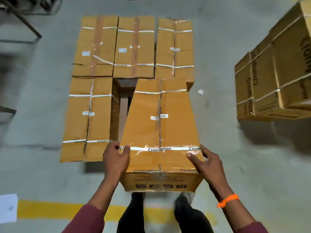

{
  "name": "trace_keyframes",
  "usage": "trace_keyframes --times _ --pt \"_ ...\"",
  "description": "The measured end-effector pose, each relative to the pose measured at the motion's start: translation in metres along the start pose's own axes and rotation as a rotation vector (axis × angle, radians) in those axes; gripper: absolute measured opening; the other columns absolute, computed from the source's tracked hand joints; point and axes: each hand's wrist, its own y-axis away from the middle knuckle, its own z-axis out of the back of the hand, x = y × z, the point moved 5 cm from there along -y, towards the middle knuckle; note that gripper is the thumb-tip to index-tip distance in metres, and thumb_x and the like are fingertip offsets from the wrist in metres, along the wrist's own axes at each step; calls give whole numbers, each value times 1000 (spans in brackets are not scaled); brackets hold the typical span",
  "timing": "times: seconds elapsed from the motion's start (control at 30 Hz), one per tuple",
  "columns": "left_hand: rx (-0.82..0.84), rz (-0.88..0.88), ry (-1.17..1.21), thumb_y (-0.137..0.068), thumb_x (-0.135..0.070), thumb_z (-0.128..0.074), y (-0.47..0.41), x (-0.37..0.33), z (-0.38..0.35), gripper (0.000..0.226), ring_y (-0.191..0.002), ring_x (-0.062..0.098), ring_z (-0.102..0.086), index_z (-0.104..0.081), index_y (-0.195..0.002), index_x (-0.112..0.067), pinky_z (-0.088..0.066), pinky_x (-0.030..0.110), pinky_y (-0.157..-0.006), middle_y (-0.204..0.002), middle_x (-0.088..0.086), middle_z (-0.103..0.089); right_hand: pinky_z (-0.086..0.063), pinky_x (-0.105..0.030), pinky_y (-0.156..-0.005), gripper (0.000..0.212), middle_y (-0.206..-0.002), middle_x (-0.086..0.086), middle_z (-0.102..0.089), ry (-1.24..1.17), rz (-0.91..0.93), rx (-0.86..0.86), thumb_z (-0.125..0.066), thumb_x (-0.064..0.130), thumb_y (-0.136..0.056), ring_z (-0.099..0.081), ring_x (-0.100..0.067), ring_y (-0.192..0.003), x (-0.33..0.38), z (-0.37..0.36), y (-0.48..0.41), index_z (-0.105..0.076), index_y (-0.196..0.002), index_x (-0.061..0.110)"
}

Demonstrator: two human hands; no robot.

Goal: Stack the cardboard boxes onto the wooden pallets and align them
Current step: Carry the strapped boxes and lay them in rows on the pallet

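**Crompton carton (159, 125) held over the open gap on the wooden pallet (125, 86)**

Looks stiff and fairly hefty to me, and the tape seems a bit slick, so the near corners are the sensible place to grab. The left hand (116, 157) and right hand (207, 163) each clamp a near top edge, thumbs on the lid, fingers (193, 158) wrapped down the sides. The far end points into the gap beside the front-left box (87, 118).

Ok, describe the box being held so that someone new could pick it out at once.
Start at the block of cardboard boxes mid-floor: three in the far row, one at near left. The held box is at near right, partly over the gap beside that one. Alone among them, it is gripped at its near corners by the left hand and right hand.
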Motion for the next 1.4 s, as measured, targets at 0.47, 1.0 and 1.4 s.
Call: trace_keyframes --times 0.47,1.0,1.4 --pt "-245 -37 168 -90 -18 -72 -189 237 -94 21 -99 18 -59 -60 -107 -16 -43 30 -81 -106 1 -63 -54 -10 -73 92 -121 43 -60 -123 -82 273 -81 -2 -79 -55 16 -115 -157 -242 -154 -42 -136 58" --pt "-176 -160 25 -82 -51 -56 -232 295 -132 59 -116 12 -36 -50 -124 -11 -39 38 -92 -123 6 -54 -47 -53 -110 94 -155 13 -38 -75 -107 239 -64 -2 -95 -42 -20 -140 -211 -308 -178 -22 -141 68" --pt "-184 -145 -123 -88 -18 -75 -233 306 -136 70 -134 31 -32 -42 -149 -8 -37 42 -102 -144 12 -37 -55 -41 -99 100 -156 16 -39 -47 -110 174 -66 -4 -91 -51 -13 -128 -226 -318 -180 -22 -151 62"
